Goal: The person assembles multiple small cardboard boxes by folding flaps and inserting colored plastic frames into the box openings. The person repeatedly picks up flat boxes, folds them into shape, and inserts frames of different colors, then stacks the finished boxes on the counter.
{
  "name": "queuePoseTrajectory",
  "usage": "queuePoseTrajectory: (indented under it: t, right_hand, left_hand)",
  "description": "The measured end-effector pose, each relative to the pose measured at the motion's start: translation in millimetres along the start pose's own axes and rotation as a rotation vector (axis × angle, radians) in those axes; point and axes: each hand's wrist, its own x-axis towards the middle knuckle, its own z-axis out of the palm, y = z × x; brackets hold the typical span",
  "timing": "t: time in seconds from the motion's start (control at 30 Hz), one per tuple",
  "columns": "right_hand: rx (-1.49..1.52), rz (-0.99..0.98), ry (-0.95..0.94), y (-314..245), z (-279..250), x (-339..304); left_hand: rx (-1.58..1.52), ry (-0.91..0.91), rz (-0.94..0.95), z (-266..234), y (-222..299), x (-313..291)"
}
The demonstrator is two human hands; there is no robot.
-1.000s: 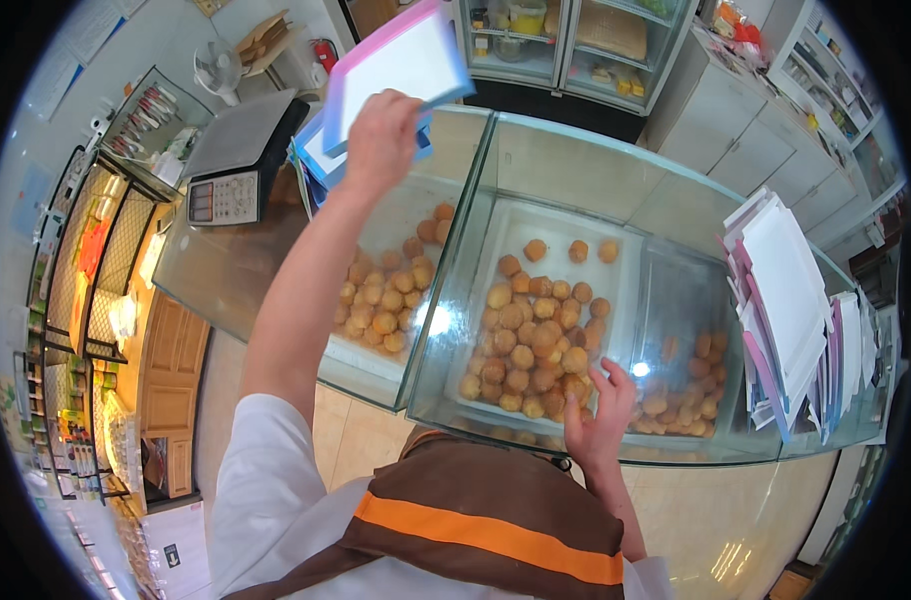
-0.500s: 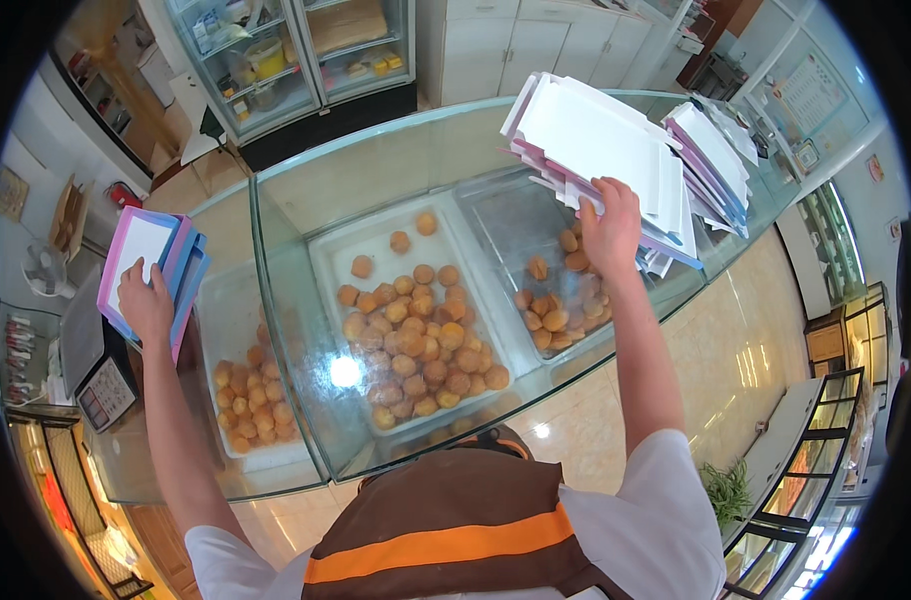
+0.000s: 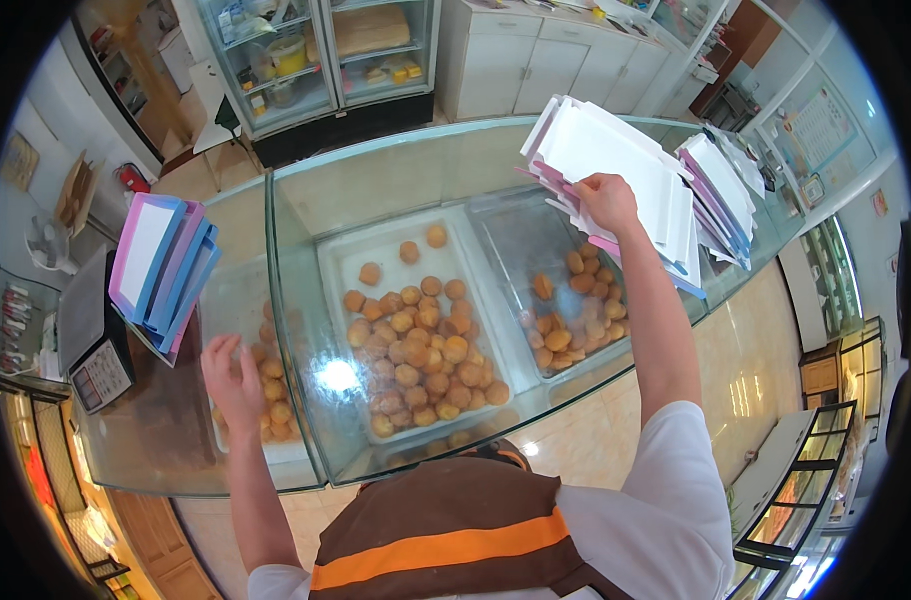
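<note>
My left hand (image 3: 234, 388) hangs over the glass counter with nothing in it, its fingers apart and slightly curled. Just beyond it, a short stack of nested cardboard trays (image 3: 141, 255), white inside with pink and blue sides, leans on the counter by the scale. Over on the right, my right hand (image 3: 608, 205) pinches the near left edge of a white cardboard tray (image 3: 616, 140) in a taller tilted stack. The fingertips are partly hidden behind the hand. Another bundle of trays (image 3: 716, 185) lies against that stack's right side.
Below the glass are a white tray (image 3: 456, 222) of round brown pastries (image 3: 416, 350), and a clear tray (image 3: 506, 215) holding more. A scale (image 3: 101, 375) stands at the left end. Behind the counter are a glass-door fridge (image 3: 321, 70) and white cabinets (image 3: 566, 65).
My left hand has left the left-hand tray stack and come down and right. My right hand has slid up and left along the right-hand stack's edge. The view has shifted slightly.
</note>
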Motion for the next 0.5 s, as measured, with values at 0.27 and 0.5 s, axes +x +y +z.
queuePoseTrajectory:
  t: [0.27,0.5]
  right_hand:
    - [0.044,-0.097,0.43,25,10,11]
    - [0.306,-0.37,1.108,-48,-78,-28]
  left_hand:
    - [-0.125,-0.078,-0.209,0,16,-61]
    - [-0.072,-0.057,-0.148,6,39,-71]
